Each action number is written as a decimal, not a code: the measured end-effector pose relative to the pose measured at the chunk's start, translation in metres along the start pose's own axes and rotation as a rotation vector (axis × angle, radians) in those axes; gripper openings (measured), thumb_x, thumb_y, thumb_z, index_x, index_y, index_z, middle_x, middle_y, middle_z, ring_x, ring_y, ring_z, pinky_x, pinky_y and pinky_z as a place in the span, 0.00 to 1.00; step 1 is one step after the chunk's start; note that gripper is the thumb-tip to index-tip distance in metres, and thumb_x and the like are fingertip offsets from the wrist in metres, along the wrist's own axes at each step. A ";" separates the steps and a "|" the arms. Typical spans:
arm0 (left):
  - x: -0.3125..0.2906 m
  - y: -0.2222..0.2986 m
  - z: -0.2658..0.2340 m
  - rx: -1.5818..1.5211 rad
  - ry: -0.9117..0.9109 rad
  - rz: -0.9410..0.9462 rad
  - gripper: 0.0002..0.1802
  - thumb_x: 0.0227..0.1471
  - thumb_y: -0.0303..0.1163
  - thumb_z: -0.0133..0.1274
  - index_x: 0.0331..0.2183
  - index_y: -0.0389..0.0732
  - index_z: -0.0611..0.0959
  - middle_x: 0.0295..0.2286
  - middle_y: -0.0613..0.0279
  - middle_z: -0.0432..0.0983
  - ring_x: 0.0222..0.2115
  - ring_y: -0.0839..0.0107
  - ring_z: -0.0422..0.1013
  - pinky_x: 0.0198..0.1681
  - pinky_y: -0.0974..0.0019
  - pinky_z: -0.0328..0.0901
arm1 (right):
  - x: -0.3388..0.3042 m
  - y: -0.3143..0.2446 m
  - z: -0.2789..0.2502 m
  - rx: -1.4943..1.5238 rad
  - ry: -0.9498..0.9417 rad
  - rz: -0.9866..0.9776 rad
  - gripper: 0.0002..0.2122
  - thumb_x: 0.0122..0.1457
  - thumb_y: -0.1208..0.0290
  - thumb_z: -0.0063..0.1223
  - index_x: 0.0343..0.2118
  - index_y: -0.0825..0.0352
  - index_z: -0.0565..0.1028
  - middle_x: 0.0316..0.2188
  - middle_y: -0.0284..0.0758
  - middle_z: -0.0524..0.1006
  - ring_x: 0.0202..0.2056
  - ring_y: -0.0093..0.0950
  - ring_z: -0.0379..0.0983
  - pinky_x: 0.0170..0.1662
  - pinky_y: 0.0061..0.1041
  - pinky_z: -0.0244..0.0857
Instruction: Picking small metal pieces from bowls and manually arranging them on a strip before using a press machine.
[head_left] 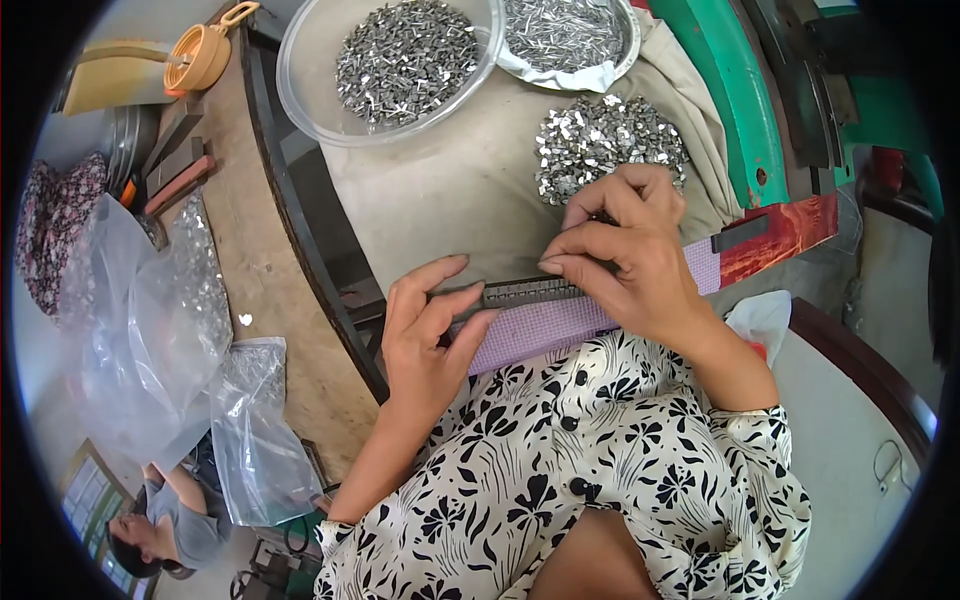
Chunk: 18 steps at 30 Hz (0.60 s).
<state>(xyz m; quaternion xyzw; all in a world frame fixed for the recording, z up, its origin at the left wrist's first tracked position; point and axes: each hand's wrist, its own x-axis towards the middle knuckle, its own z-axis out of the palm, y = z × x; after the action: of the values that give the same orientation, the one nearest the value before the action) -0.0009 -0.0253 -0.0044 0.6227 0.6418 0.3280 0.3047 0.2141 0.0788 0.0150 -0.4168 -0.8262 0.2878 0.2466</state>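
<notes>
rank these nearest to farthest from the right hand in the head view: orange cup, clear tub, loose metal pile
1. Loose metal pile: just beyond the right hand, overlapped by it in this view
2. Clear tub: up and to the left
3. Orange cup: far upper left

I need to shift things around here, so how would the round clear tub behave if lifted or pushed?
The tub is probably weighty, since many small metal pieces lie in it. Looking like clear plastic, it may flex a little if gripped by its rim. The pieces look loose, so they would likely slide if it tilted.
</notes>
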 end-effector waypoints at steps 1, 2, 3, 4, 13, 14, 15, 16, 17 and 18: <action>0.000 -0.001 0.000 -0.004 -0.002 -0.003 0.17 0.38 0.23 0.69 0.36 0.36 0.85 0.46 0.53 0.75 0.47 0.59 0.71 0.49 0.61 0.66 | 0.002 -0.003 0.003 -0.002 -0.005 -0.003 0.05 0.43 0.69 0.68 0.25 0.57 0.83 0.32 0.23 0.74 0.43 0.31 0.62 0.49 0.36 0.48; 0.000 -0.001 0.001 -0.010 -0.005 -0.005 0.16 0.38 0.23 0.69 0.35 0.36 0.85 0.46 0.53 0.75 0.48 0.58 0.71 0.49 0.61 0.66 | 0.004 -0.006 0.007 0.021 -0.038 0.002 0.04 0.44 0.68 0.68 0.25 0.57 0.83 0.32 0.22 0.73 0.44 0.30 0.62 0.49 0.36 0.48; 0.000 -0.002 0.002 -0.016 -0.001 -0.007 0.16 0.38 0.23 0.69 0.35 0.36 0.85 0.46 0.53 0.75 0.48 0.58 0.71 0.49 0.61 0.66 | 0.005 -0.008 0.011 0.044 -0.071 0.006 0.04 0.45 0.68 0.67 0.25 0.57 0.83 0.33 0.22 0.73 0.44 0.30 0.61 0.50 0.36 0.47; 0.001 -0.002 0.004 -0.020 0.023 0.020 0.16 0.37 0.23 0.69 0.34 0.37 0.85 0.46 0.54 0.76 0.46 0.58 0.71 0.47 0.61 0.66 | 0.006 -0.010 0.014 0.055 -0.097 0.005 0.03 0.46 0.67 0.67 0.26 0.56 0.83 0.34 0.22 0.73 0.45 0.30 0.61 0.50 0.36 0.47; 0.004 -0.003 0.003 -0.082 0.061 0.031 0.14 0.37 0.22 0.68 0.31 0.36 0.85 0.44 0.56 0.77 0.44 0.58 0.72 0.44 0.61 0.67 | 0.013 -0.018 0.028 0.053 -0.191 0.040 0.05 0.46 0.64 0.68 0.26 0.57 0.84 0.33 0.24 0.70 0.43 0.31 0.60 0.50 0.36 0.46; 0.004 -0.003 0.003 -0.085 0.064 0.040 0.14 0.37 0.22 0.68 0.31 0.36 0.85 0.44 0.56 0.77 0.43 0.58 0.72 0.43 0.61 0.68 | 0.013 -0.018 0.028 0.041 -0.190 0.045 0.06 0.45 0.64 0.68 0.25 0.57 0.84 0.33 0.24 0.70 0.43 0.31 0.60 0.50 0.36 0.46; 0.005 -0.003 0.003 -0.089 0.064 0.036 0.14 0.37 0.22 0.68 0.31 0.36 0.85 0.44 0.56 0.77 0.43 0.58 0.72 0.43 0.61 0.68 | 0.013 -0.018 0.029 0.040 -0.196 0.047 0.06 0.45 0.64 0.68 0.25 0.57 0.84 0.33 0.24 0.70 0.43 0.31 0.60 0.50 0.36 0.46; 0.005 -0.004 0.003 -0.090 0.062 0.033 0.14 0.37 0.22 0.68 0.31 0.36 0.85 0.44 0.56 0.77 0.43 0.58 0.72 0.43 0.61 0.68 | 0.013 -0.018 0.029 0.035 -0.189 0.046 0.06 0.44 0.64 0.69 0.25 0.57 0.85 0.33 0.24 0.70 0.44 0.31 0.60 0.50 0.36 0.46; 0.004 -0.003 0.003 -0.090 0.061 0.028 0.13 0.37 0.22 0.68 0.31 0.36 0.85 0.44 0.56 0.77 0.43 0.58 0.72 0.43 0.61 0.68 | 0.013 -0.018 0.030 0.032 -0.183 0.043 0.06 0.44 0.63 0.69 0.25 0.57 0.85 0.33 0.25 0.70 0.44 0.32 0.60 0.50 0.36 0.46; 0.004 -0.002 0.002 -0.091 0.061 0.023 0.13 0.37 0.22 0.68 0.31 0.36 0.85 0.44 0.56 0.77 0.43 0.58 0.72 0.43 0.61 0.68 | 0.013 -0.018 0.029 0.032 -0.188 0.044 0.06 0.44 0.63 0.69 0.25 0.57 0.85 0.33 0.25 0.70 0.44 0.32 0.60 0.50 0.36 0.46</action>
<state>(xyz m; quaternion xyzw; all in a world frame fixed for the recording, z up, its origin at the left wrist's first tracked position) -0.0007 -0.0212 -0.0071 0.6051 0.6279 0.3795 0.3091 0.1787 0.0727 0.0081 -0.4020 -0.8316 0.3443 0.1684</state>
